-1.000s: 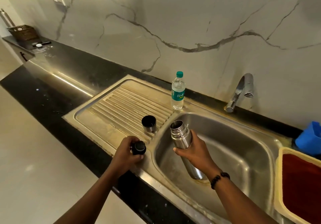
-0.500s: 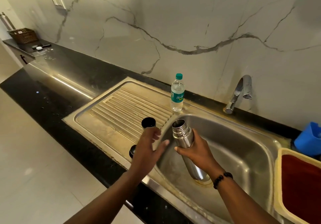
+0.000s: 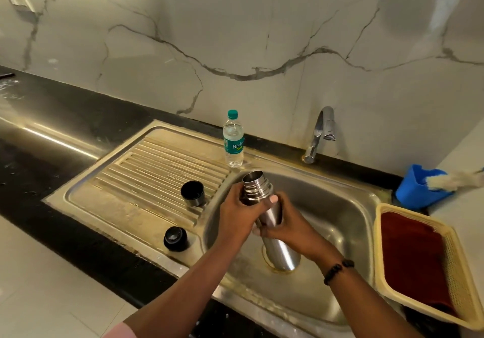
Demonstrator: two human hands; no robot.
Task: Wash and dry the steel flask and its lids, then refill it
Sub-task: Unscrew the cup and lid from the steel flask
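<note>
The open steel flask [image 3: 280, 251] leans inside the sink basin [image 3: 337, 206], its threaded mouth up and toward the left. My left hand [image 3: 237, 212] grips it just below the neck. My right hand [image 3: 286, 226] holds its body lower down. The black stopper lid [image 3: 175, 238] sits on the drainboard's front corner. Its cup lid [image 3: 193, 193], steel outside and black inside, stands mouth up on the ribbed drainboard [image 3: 136, 180].
A plastic water bottle [image 3: 233, 141] with a green cap stands at the back of the sink. The tap [image 3: 320, 133] is behind the basin. At right sit a cream basket [image 3: 457, 259] with a dark red cloth and a blue holder [image 3: 416, 188] with a brush.
My left hand set the black stopper lid down on the drainboard and moved right to grip the flask's neck. The right hand kept its hold on the flask.
</note>
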